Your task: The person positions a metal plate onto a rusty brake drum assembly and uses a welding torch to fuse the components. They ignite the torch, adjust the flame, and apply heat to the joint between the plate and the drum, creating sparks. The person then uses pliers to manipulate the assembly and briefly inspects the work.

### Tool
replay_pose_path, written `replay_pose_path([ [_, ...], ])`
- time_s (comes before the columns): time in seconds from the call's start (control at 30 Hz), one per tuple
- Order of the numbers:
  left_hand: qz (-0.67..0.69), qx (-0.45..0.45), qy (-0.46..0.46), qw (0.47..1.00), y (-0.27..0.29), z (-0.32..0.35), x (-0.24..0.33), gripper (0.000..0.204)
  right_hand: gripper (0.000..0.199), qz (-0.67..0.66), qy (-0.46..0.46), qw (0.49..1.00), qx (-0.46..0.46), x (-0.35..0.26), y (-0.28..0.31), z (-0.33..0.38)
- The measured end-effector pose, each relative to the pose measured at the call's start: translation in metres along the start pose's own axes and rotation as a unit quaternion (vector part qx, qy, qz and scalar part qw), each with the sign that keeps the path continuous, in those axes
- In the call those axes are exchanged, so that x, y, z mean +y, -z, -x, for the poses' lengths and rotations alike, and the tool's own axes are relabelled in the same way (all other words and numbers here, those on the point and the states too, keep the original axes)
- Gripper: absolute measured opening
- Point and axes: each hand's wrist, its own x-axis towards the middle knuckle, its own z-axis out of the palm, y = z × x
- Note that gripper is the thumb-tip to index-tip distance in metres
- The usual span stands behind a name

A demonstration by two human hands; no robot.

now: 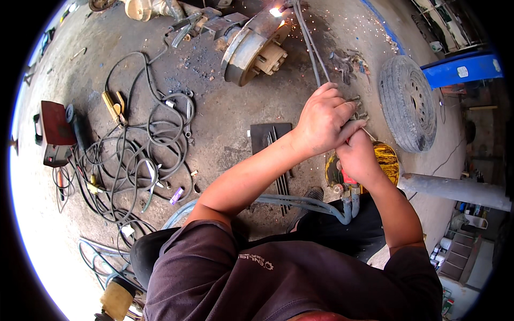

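Both of my hands are closed around a gas cutting torch (311,45). My left hand (324,116) grips it farther forward, where its long metal tubes leave my fingers. My right hand (357,158) wraps the rear of the handle, just behind and touching the left. Two grey-blue hoses (350,206) run from the torch's red-fitted back end past my legs. At the far end, a bright glow (276,12) and flying sparks sit by the rusty axle with its round brake drum (243,56). The torch's tip is lost in the glare at the top edge.
A tyre on a wheel (402,101) stands at the right. Tangled black cables (144,134) with a brass-coloured clamp (114,107) cover the floor to the left, near a red welding machine (53,131). Thin rods (281,187) and a dark plate (261,138) lie before me.
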Motion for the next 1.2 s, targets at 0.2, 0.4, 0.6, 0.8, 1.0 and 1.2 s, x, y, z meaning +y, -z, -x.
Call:
replay_pose_path([
  [0.2,0.004,0.007,-0.008,1.0,-0.001,-0.001,-0.001,0.033,0.015,-0.001,0.005,1.0,0.0,0.0,0.0,0.0],
  [0.4,0.005,-0.003,0.002,1.0,-0.002,0.001,-0.003,0.033,0.013,0.013,0.016,1.0,0.012,0.0,0.0,-0.001],
  [0.6,0.0,0.006,-0.008,1.0,-0.001,0.0,-0.002,0.033,0.013,0.023,0.023,0.999,0.013,0.002,0.0,-0.003],
  [0.8,0.002,-0.001,0.001,1.0,0.001,-0.001,-0.002,0.033,0.014,0.026,-0.005,1.0,0.008,-0.002,0.0,-0.004],
  [1.0,0.0,0.001,0.0,1.0,0.002,-0.001,-0.005,0.033,0.015,0.019,-0.009,1.0,0.003,-0.006,-0.002,-0.005],
  [1.2,-0.014,0.001,-0.02,1.0,0.001,-0.005,-0.003,0.031,0.015,0.008,0.004,1.0,0.003,0.005,0.001,-0.006],
])
